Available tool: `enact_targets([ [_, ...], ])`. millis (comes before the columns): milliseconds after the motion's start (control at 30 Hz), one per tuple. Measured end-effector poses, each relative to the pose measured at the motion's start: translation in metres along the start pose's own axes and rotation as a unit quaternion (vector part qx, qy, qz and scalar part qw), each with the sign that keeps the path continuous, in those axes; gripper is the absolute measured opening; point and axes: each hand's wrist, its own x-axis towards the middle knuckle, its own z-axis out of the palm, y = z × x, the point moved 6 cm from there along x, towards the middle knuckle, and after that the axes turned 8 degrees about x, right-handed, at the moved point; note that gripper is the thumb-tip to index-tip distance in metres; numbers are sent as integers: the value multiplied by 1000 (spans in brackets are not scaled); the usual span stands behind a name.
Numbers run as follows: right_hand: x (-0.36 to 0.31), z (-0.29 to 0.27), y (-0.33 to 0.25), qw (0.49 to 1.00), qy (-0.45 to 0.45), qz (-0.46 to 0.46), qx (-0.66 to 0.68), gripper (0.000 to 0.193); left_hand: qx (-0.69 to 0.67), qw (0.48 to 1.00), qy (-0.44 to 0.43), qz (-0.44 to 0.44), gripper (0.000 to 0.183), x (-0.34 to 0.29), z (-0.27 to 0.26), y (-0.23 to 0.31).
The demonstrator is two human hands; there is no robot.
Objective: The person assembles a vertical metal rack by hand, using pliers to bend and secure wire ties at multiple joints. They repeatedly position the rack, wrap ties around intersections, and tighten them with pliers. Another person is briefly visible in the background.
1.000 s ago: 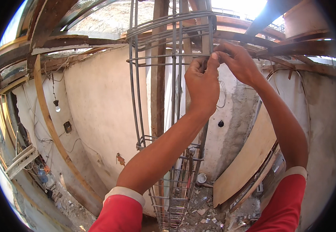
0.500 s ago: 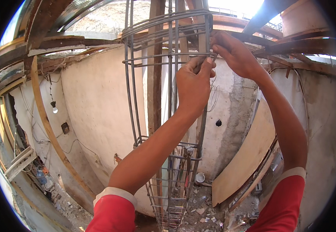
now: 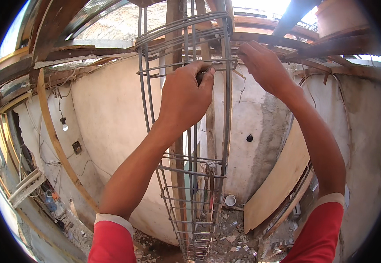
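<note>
A tall cage of steel reinforcing bars (image 3: pixel 226 114) stands upright before me, with several square stirrups (image 3: pixel 181 22) bunched near its top. One lower stirrup (image 3: pixel 153 72) rings the bars at the height of my hands. My left hand (image 3: pixel 184 94) is closed at the front of that stirrup, thumb against forefinger; what lies in its curled fingers is hidden. Just right of the cage's right corner is my right hand (image 3: pixel 265 65), fingers bent together, their tips by the bar. Whatever they pinch is too small to make out. A thin wire (image 3: pixel 243 87) dangles below it.
Wooden posts (image 3: pixel 173 131) rise within and behind the cage. Roof beams (image 3: pixel 339 55) cross overhead. Plywood sheets (image 3: pixel 282 175) lean at the right wall. A light bulb (image 3: pixel 64 125) hangs at left. Rubble (image 3: pixel 232 236) and a white bucket (image 3: pixel 230 200) are on the floor below.
My left hand has moved left, away from the right corner bar and from my right hand, onto the stirrup's front. The looped wire that hung below my hands no longer shows there.
</note>
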Motion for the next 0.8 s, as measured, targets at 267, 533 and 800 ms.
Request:
enact_targets([
  [267, -26, 7, -23, 988, 49, 79, 121, 23, 319, 898, -34, 302, 22, 32, 11, 88],
  [533, -28, 12, -19, 911, 44, 310, 268, 31, 221, 901, -272, 257, 38, 66, 0, 107],
  [800, -38, 68, 14, 530, 186, 345, 751, 29, 147, 964, -130, 179, 42, 76, -6, 7],
])
